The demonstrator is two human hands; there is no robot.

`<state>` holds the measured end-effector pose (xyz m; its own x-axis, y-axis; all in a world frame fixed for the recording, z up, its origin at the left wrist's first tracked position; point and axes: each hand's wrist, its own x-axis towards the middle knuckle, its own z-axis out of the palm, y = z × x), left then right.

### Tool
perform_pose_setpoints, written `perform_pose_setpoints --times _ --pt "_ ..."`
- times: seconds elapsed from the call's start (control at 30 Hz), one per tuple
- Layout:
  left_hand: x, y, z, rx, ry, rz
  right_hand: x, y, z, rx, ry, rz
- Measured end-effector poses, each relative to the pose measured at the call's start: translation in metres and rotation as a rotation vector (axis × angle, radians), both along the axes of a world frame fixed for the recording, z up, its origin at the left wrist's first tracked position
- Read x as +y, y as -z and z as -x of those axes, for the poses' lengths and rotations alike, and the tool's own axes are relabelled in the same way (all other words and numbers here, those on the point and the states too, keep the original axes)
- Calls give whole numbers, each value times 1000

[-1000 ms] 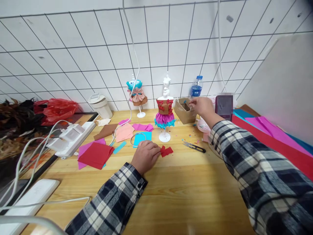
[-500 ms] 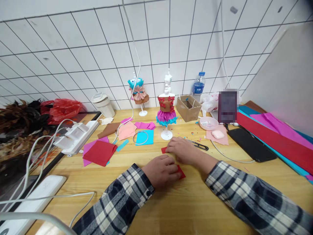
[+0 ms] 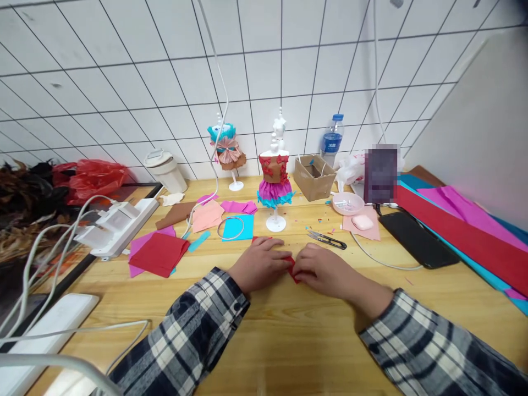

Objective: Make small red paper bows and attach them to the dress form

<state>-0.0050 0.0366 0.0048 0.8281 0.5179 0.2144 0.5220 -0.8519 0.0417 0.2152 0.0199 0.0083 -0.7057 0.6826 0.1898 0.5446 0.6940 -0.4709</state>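
My right hand [image 3: 324, 272] pinches the right side of a small red crepe paper piece [image 3: 293, 270] low over the wooden table. From the other side, the closed fingers of my left hand [image 3: 262, 265] press on the same piece, covering part of it. Another bit of red paper [image 3: 261, 239] peeks out behind my left hand. Beyond the hands stands a small white mannequin [image 3: 276, 221] in a brown top with red bows and a magenta and blue skirt. Thread snips [image 3: 329, 240] lie behind my right hand.
A second dressed mannequin [image 3: 236, 185], a cardboard box [image 3: 314, 184] and a water bottle [image 3: 332, 142] stand along the tiled wall. Red paper squares [image 3: 159, 254] and a power strip [image 3: 124, 228] are at left. A pink dish [image 3: 347, 203] and black phone [image 3: 416, 239] lie right.
My right hand has come back from near the cardboard box to the front of the table. Both hands have met at one red paper piece, the left having shifted right.
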Motion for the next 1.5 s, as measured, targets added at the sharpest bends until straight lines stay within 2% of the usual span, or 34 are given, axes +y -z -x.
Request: perform_pose_setpoints --times 0.13,0.23,0.3,0.47,0.6,0.77,0.9,1.23,1.5 --pt "6 -2 -1 -1 -42 -2 -2 5 3 -93 25 14" --pt "5 -5 1 -90 -265 -69 0 6 5 -106 39 -2" --pt "1 -6 2 -166 -348 -97 1 6 5 -97 50 -11" --pt "-18 -4 -5 -173 -178 59 3 9 3 -34 93 5" --pt "-22 -1 -10 -118 -243 108 2 9 0 -41 155 -25" --pt "-21 -4 -9 -139 -304 103 -5 3 8 -211 181 -88" --pt "-23 -5 -12 -130 -299 122 -9 2 15 -291 208 -120" --pt "-32 0 -21 -101 -345 93 -7 8 13 -214 274 0" --pt "-30 -3 -18 -120 -342 104 -7 6 15 -271 267 -42"
